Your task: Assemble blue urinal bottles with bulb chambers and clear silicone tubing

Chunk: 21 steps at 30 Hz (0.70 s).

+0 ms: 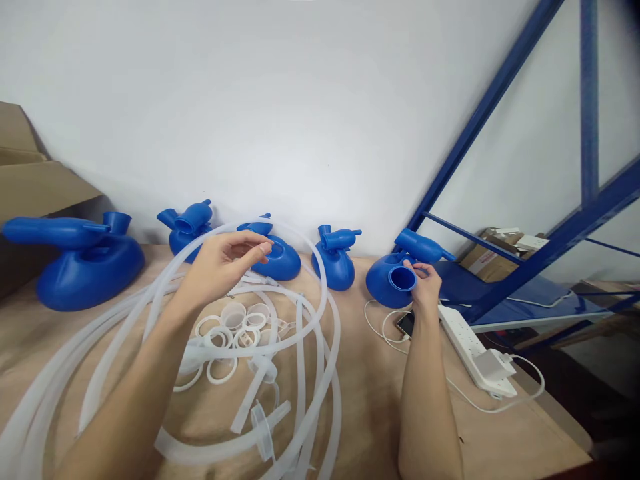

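Note:
My right hand (427,283) is closed on a blue plastic urinal bottle (379,279), its fingers at the rim of the round mouth, which faces me. A smaller blue piece with a narrow spout (423,247) rests on top of that bottle. My left hand (220,263) hovers above the coiled clear tubing (323,320), fingers loosely bent and thumb apart, with nothing visible in it. Beyond it lies another blue bottle (280,263), partly hidden by the hand. White rings (223,371) and clear caps with short tube ends (263,430) lie on the wooden table under the tubing.
More blue bottles (90,273) stand along the wall, including one (334,267) right of the middle. A cardboard box (45,180) is at left. On the right are a power strip (465,340) with a charger (493,365), a phone (405,323) and a blue metal rack (500,293).

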Tool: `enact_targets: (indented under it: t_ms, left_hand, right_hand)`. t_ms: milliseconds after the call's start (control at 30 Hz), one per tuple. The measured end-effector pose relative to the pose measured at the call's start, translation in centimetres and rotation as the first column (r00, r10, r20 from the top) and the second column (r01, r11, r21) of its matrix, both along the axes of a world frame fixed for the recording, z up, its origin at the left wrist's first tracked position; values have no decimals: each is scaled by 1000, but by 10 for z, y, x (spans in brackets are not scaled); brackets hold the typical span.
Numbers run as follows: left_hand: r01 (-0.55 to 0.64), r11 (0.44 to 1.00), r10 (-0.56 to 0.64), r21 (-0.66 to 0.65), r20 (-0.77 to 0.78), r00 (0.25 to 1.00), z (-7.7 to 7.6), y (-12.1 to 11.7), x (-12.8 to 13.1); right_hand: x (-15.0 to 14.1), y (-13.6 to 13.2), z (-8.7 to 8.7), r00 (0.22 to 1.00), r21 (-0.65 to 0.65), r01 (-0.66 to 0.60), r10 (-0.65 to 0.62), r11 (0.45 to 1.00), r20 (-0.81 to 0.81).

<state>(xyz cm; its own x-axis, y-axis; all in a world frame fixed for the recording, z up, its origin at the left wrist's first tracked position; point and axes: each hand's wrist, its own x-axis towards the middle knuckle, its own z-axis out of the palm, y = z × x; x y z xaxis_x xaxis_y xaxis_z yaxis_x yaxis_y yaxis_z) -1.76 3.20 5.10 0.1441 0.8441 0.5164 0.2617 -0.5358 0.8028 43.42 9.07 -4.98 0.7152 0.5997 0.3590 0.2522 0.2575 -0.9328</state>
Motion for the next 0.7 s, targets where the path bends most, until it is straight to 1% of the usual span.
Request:
enact_targets:
  t_ms: [67,133,200,233,300,367,433,500,567,633,700]
  left_hand:
    - [15,1000,-15,1,-149,989,-4,5,-4]
    - [9,1000,-3,19,-326,945,-13,16,-11]
    - [-39,998,58,52,-444,894,-28,34,-26]
    - [-92,994,112,65,-464,879,-37,45,-35]
    - [-223,974,213,30,-438,873,-59,68,-59]
    - [-367,930,336,-10,-377,863,-79,86,-86]
    - [-467,884,433,-21,-342,834,-95,97,-110]
    - [-548,836,512,-23,-322,796,-106,101,-130]
    - [-605,796,566,-32,-314,762,-112,102,-143]
    - [-629,776,585,-43,-320,745,-117,102,-150]
    - [-635,771,587,-52,-331,739,-122,103,-154]
  right_hand:
    - [6,8,-14,1000,-9,19,-19,1000,12]
    - [10,15,-27,999,-16,29,-28,999,31]
    - [12,22,-39,998,-32,18,-16,999,57]
    - [12,25,-45,997,-42,8,-5,999,71]
    - [11,32,-57,995,-64,-9,16,998,103]
    - [9,39,-67,991,-79,-10,21,997,135]
    - [6,43,-75,986,-81,5,9,997,167]
    - [4,46,-79,981,-77,23,-7,997,194]
    - [4,46,-80,976,-79,34,-16,996,218]
    - [5,44,-77,972,-96,37,-14,995,233]
    - [7,40,-72,971,-117,31,-2,993,237]
